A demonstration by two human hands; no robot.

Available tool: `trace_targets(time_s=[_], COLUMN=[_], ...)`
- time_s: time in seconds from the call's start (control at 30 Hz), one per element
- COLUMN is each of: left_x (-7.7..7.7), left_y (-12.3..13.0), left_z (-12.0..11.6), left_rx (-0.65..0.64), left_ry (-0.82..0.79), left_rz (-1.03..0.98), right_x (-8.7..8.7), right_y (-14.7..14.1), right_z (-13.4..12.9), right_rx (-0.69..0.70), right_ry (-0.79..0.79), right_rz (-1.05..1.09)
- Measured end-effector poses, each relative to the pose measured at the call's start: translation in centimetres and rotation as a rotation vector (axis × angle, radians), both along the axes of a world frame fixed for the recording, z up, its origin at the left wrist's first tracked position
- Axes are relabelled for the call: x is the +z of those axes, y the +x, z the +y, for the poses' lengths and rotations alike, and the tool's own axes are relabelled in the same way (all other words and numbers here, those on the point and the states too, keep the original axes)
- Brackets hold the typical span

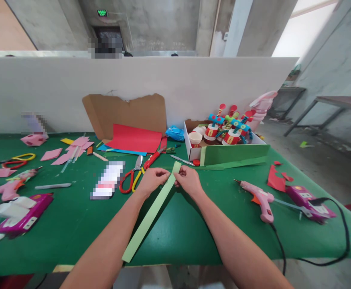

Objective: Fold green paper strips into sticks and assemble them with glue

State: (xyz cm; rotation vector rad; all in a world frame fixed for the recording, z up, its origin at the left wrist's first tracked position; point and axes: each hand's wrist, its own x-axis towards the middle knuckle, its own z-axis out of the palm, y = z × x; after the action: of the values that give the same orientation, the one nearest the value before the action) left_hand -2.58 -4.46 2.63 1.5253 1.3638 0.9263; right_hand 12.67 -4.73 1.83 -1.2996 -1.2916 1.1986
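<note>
A long light-green paper strip (153,214) slants from the table's front edge up to both hands. My left hand (154,180) pinches its left edge near the upper end, thumb and fingertips together. On the opposite edge, my right hand (189,180) also pinches the strip, fingers curled. The strip's top end sticks out a little beyond the fingers. Just left of my left hand lie red-handled scissors (128,180) and a yellow-handled pair (137,180). Beyond the hands is a red-handled tool (151,159) beside a coiled green paper spring (170,150).
A white box (193,152) holds paper-cup figures (232,136). Pink glue guns (258,196) (15,184) lie right and left, near purple packs (310,204) (31,216). Red paper (136,137) leans by brown cardboard (127,112). A black cord (346,228) loops at right.
</note>
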Motion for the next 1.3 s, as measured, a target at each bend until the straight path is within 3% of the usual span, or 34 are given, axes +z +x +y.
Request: trace_targets(time_s=[0.4, 0.8, 1.13, 1.3], left_x=[-0.7, 0.2, -0.1, -0.5], left_y=[0.1, -0.1, 0.1, 0.2], left_z=[0.1, 0.2, 0.0, -0.1], left_rx=[-0.018, 0.064, -0.019, -0.058], left_ry=[0.069, -0.041, 0.057, -0.013], left_rz=[0.146, 0.025, 0.091, 0.048], right_x=[-0.6, 0.1, -0.5, -0.7], right_y=[-0.4, 0.0, 0.1, 0.0], right_z=[-0.2, 0.0, 0.0, 0.2], right_rx=[0.039, 0.005, -0.027, -0.019], right_ry=[0.029, -0.008, 0.066, 0.034], right_rz=[-0.025, -0.008, -0.095, 0.051])
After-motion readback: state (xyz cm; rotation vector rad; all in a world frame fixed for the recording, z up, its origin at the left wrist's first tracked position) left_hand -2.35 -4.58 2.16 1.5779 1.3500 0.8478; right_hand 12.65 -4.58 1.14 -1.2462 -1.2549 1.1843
